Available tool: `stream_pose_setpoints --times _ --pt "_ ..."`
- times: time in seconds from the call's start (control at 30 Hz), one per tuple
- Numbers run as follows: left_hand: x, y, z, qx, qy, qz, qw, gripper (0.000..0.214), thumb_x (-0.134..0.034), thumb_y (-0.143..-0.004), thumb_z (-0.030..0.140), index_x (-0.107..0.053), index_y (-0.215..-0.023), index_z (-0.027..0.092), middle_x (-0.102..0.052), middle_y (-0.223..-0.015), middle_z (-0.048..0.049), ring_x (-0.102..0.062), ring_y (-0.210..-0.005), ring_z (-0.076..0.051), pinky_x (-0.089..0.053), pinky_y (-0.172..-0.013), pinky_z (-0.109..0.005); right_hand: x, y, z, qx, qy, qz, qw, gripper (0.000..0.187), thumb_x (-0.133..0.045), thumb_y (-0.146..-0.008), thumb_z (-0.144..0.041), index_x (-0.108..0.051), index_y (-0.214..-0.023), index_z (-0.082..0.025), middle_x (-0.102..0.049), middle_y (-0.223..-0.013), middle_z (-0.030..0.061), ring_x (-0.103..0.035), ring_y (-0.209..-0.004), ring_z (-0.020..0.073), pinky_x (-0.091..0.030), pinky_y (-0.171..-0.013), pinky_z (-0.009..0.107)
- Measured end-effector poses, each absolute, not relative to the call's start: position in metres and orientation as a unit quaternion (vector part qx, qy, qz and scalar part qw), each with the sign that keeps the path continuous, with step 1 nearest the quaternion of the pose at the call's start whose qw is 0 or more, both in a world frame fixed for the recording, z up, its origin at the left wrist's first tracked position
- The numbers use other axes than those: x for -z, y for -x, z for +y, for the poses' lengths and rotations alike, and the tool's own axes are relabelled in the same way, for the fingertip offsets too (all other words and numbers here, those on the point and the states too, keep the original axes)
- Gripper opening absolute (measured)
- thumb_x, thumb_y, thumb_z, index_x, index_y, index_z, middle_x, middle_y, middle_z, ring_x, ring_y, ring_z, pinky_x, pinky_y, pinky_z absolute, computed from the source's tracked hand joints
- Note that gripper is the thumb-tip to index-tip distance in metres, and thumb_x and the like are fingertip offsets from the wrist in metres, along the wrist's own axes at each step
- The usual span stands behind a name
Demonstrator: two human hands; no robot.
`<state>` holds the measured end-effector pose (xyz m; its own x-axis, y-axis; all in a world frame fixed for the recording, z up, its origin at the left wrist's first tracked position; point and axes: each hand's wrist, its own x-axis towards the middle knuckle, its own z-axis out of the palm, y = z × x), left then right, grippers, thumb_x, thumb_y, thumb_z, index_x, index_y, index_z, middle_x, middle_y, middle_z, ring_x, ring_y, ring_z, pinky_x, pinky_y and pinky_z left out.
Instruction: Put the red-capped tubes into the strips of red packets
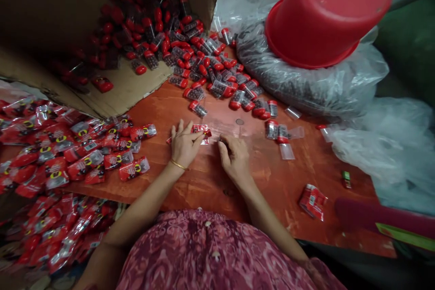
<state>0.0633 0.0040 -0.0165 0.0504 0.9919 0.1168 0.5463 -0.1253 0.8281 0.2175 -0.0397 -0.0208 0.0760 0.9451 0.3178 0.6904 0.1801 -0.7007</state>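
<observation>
My left hand (185, 142) lies on the table with its fingers stretched out, and a thin gold bangle circles its wrist. Its thumb touches a small stack of red and clear printed wrappers (204, 129), partly covered by the hand. Just right of these, my right hand (235, 157) is closed, its thumb against curled fingers; whatever they may hold is hidden. Beyond both hands lie many clear little jars with red lids and dark contents; the nearest jar (198, 108) is above my left hand. Filled red wrapped packs (134, 168) are heaped at the left.
A cardboard box (142, 93) tipped toward me spills jars onto the red-brown table (204, 190). At the back right, a red tub (316, 22) sits upside down on a full clear plastic bag (288, 86). A loose bundle of red wrappers (313, 201) lies at the right.
</observation>
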Motion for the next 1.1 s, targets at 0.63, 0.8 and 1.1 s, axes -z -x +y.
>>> stream_pose_setpoints --times 0.63,0.8,1.1 --pt "-0.014 -0.071 -0.024 -0.429 -0.283 0.5 0.697 0.031 -0.077 -0.054 0.041 -0.065 -0.057 0.013 -0.062 -0.056 0.0003 -0.053 -0.054 -0.008 -0.042 -0.053 -0.017 0.018 -0.183 -0.045 -0.416 0.558 -0.496 0.519 0.029 -0.046 -0.084 -0.041 -0.049 -0.065 -0.02 -0.041 -0.055 -0.0048 -0.037 -0.051 0.0091 -0.034 -0.051 0.023" --pt "-0.014 -0.071 -0.028 -0.405 -0.208 0.498 0.738 0.033 -0.081 -0.045 0.038 -0.066 -0.059 0.013 -0.064 -0.058 -0.0003 -0.056 -0.055 -0.009 -0.046 -0.055 -0.02 0.022 -0.185 -0.053 -0.372 0.562 -0.558 0.484 0.032 -0.04 -0.089 -0.039 -0.05 -0.066 -0.02 -0.045 -0.059 -0.0025 -0.042 -0.055 0.0112 -0.037 -0.055 0.024" --pt "-0.02 -0.071 -0.015 -0.445 -0.177 0.529 0.7 0.031 -0.083 -0.045 0.033 -0.063 -0.057 0.012 -0.065 -0.055 0.0003 -0.055 -0.047 -0.006 -0.04 -0.046 -0.015 0.011 -0.234 -0.036 -0.062 0.718 -0.676 0.155 0.032 -0.046 -0.086 -0.03 -0.059 -0.112 -0.016 -0.059 -0.098 0.0152 -0.05 -0.086 0.0265 -0.038 -0.072 0.038"
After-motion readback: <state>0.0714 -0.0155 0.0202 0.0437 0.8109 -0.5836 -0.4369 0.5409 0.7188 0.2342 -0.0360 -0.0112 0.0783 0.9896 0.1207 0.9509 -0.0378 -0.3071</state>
